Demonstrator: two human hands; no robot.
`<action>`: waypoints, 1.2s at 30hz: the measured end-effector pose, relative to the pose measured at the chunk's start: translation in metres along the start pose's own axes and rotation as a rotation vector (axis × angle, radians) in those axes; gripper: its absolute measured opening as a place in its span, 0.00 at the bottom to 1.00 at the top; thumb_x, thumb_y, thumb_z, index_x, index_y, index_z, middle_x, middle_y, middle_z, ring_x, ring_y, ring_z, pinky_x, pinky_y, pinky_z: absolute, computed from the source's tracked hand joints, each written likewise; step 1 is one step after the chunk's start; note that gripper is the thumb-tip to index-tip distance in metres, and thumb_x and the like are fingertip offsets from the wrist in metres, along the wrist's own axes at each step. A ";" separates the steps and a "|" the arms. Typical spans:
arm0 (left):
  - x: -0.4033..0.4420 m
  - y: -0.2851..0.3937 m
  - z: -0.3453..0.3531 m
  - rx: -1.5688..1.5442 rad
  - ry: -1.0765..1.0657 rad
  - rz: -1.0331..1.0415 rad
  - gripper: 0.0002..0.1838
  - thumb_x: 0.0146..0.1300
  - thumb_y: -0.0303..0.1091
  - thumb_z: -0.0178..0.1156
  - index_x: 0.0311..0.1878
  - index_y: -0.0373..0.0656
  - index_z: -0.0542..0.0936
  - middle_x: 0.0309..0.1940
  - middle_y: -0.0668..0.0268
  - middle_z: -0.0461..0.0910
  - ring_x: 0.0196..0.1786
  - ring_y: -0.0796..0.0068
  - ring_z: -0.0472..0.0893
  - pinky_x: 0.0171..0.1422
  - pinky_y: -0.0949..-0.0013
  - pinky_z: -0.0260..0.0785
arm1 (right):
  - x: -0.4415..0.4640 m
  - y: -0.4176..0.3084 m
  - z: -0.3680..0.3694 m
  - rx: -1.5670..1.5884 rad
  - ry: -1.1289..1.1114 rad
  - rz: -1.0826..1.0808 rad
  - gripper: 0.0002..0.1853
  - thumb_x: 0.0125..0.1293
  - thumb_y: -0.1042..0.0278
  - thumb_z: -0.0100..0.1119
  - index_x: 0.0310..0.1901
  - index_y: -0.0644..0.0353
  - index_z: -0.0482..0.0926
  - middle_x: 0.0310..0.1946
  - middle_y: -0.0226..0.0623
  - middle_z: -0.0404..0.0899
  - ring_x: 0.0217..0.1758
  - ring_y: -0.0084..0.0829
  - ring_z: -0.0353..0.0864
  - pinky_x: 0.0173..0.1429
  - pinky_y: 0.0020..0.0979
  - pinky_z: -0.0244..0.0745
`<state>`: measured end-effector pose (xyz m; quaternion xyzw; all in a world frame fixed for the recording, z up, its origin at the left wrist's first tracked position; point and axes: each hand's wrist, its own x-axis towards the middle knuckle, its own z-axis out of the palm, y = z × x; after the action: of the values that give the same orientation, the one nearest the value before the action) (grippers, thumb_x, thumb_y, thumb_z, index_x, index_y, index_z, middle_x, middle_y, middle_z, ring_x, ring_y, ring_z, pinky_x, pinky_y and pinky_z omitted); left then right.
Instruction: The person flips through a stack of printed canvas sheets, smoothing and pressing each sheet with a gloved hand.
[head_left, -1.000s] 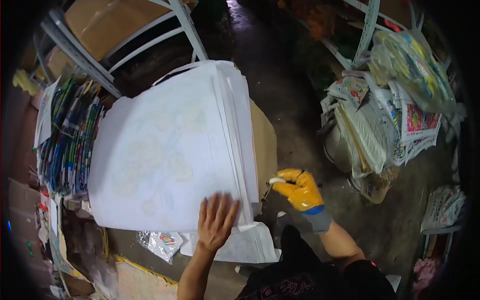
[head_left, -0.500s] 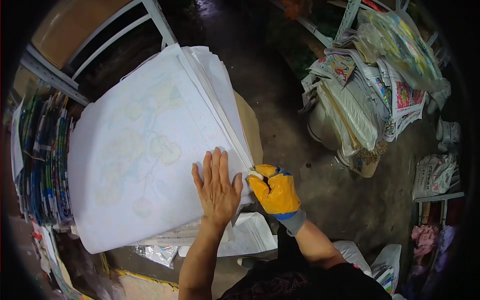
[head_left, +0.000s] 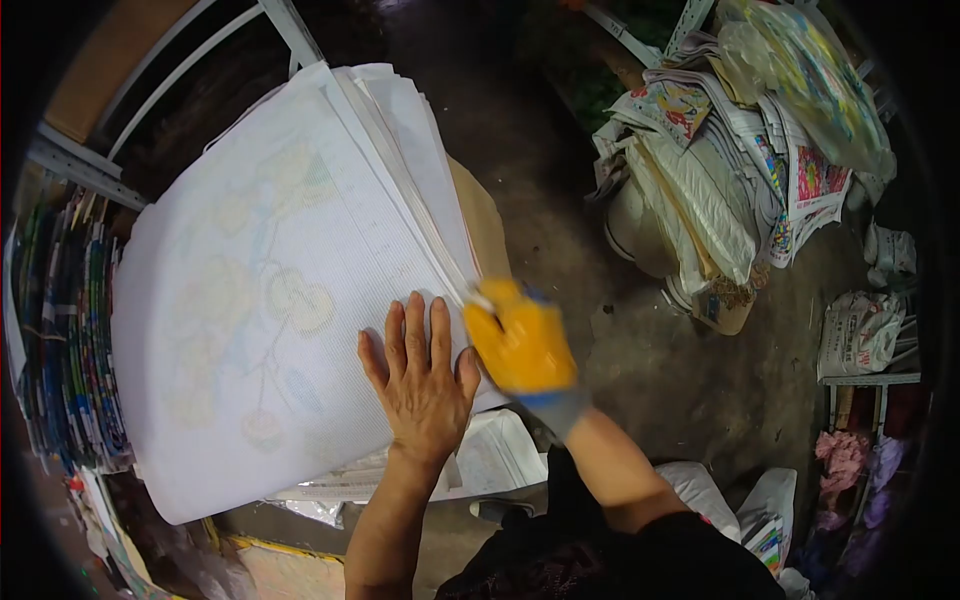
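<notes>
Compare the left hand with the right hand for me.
The left hand is bare; the right hand wears a yellow glove. The left hand lies flat on the white sheet, fingers spread; the right hand is curled at the sheet's right edge. The left hand looks fairly sharp; the right hand is blurred. Both are near the sheet's lower right.

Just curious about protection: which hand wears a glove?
The right hand, in a yellow glove; the left hand, spread on the white sheet, is bare.
</notes>
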<state>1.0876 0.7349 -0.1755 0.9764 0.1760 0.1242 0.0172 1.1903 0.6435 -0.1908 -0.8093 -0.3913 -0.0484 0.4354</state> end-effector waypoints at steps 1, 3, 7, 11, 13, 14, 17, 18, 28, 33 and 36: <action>0.002 0.001 0.000 0.001 0.008 -0.002 0.30 0.57 0.44 0.53 0.63 0.44 0.64 0.65 0.59 0.59 0.69 0.59 0.55 0.71 0.44 0.32 | 0.000 0.015 0.019 0.018 0.083 -0.114 0.09 0.55 0.70 0.58 0.37 0.62 0.77 0.33 0.48 0.77 0.35 0.50 0.75 0.36 0.40 0.70; 0.002 0.001 -0.001 -0.008 0.018 -0.004 0.30 0.58 0.44 0.53 0.63 0.44 0.65 0.65 0.59 0.59 0.69 0.59 0.55 0.71 0.44 0.32 | 0.005 0.010 0.016 0.083 0.118 -0.132 0.09 0.55 0.70 0.58 0.37 0.62 0.77 0.32 0.49 0.77 0.35 0.51 0.76 0.36 0.40 0.71; 0.003 0.002 -0.001 0.003 0.014 -0.004 0.29 0.58 0.44 0.53 0.62 0.44 0.66 0.64 0.59 0.60 0.68 0.58 0.56 0.71 0.44 0.32 | -0.032 -0.008 -0.007 0.308 0.198 0.126 0.11 0.52 0.70 0.62 0.38 0.64 0.77 0.31 0.48 0.78 0.33 0.48 0.78 0.37 0.39 0.72; 0.004 0.002 -0.001 0.007 0.012 -0.011 0.29 0.58 0.43 0.52 0.62 0.43 0.66 0.64 0.58 0.60 0.68 0.58 0.57 0.71 0.44 0.33 | 0.006 0.014 0.026 0.196 0.109 -0.086 0.08 0.58 0.71 0.54 0.39 0.61 0.76 0.35 0.44 0.78 0.38 0.48 0.76 0.39 0.37 0.71; 0.005 0.001 -0.002 0.020 0.019 -0.007 0.29 0.58 0.44 0.52 0.62 0.43 0.65 0.64 0.58 0.61 0.67 0.57 0.57 0.71 0.44 0.33 | 0.005 0.006 0.021 0.289 0.099 0.016 0.07 0.60 0.71 0.53 0.39 0.61 0.75 0.36 0.43 0.78 0.39 0.47 0.76 0.40 0.37 0.72; 0.005 0.001 -0.002 0.010 0.020 -0.004 0.29 0.58 0.44 0.52 0.62 0.43 0.65 0.64 0.58 0.61 0.67 0.57 0.58 0.71 0.44 0.33 | 0.000 0.004 0.014 0.169 0.067 0.031 0.07 0.60 0.70 0.53 0.39 0.61 0.75 0.35 0.43 0.78 0.40 0.46 0.77 0.41 0.37 0.72; 0.004 0.003 0.000 -0.009 0.002 -0.017 0.29 0.58 0.43 0.52 0.62 0.43 0.65 0.64 0.58 0.61 0.67 0.57 0.57 0.71 0.44 0.33 | -0.014 -0.002 -0.007 0.332 0.085 0.115 0.08 0.61 0.68 0.53 0.40 0.60 0.76 0.35 0.43 0.78 0.40 0.45 0.77 0.40 0.37 0.72; 0.003 0.002 -0.001 0.005 -0.002 -0.010 0.29 0.58 0.44 0.51 0.62 0.43 0.65 0.64 0.58 0.60 0.68 0.57 0.57 0.71 0.45 0.33 | -0.004 0.005 0.000 0.148 0.043 -0.019 0.08 0.61 0.68 0.53 0.40 0.60 0.76 0.35 0.43 0.78 0.39 0.45 0.77 0.40 0.38 0.72; 0.002 0.000 -0.008 -0.085 -0.044 0.027 0.32 0.58 0.44 0.45 0.64 0.37 0.62 0.66 0.54 0.57 0.70 0.54 0.53 0.72 0.46 0.29 | 0.017 0.019 0.023 -0.112 0.049 -0.184 0.06 0.53 0.70 0.58 0.32 0.60 0.77 0.33 0.42 0.77 0.34 0.46 0.76 0.35 0.42 0.70; 0.001 -0.002 -0.005 -0.118 -0.031 0.007 0.33 0.55 0.39 0.45 0.65 0.36 0.58 0.66 0.54 0.58 0.70 0.54 0.53 0.72 0.48 0.30 | 0.028 0.021 0.006 0.009 -0.061 -0.264 0.09 0.53 0.70 0.58 0.37 0.59 0.77 0.35 0.42 0.78 0.34 0.46 0.76 0.36 0.41 0.71; 0.002 -0.001 -0.003 -0.185 0.021 -0.017 0.36 0.54 0.39 0.49 0.65 0.34 0.56 0.65 0.54 0.59 0.69 0.55 0.55 0.73 0.48 0.30 | -0.017 -0.002 -0.029 0.249 -0.014 -0.058 0.07 0.52 0.70 0.59 0.34 0.59 0.77 0.37 0.45 0.78 0.37 0.44 0.78 0.38 0.37 0.73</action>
<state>1.0881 0.7360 -0.1722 0.9678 0.1720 0.1500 0.1065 1.1852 0.6125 -0.1785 -0.7376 -0.4204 -0.0064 0.5284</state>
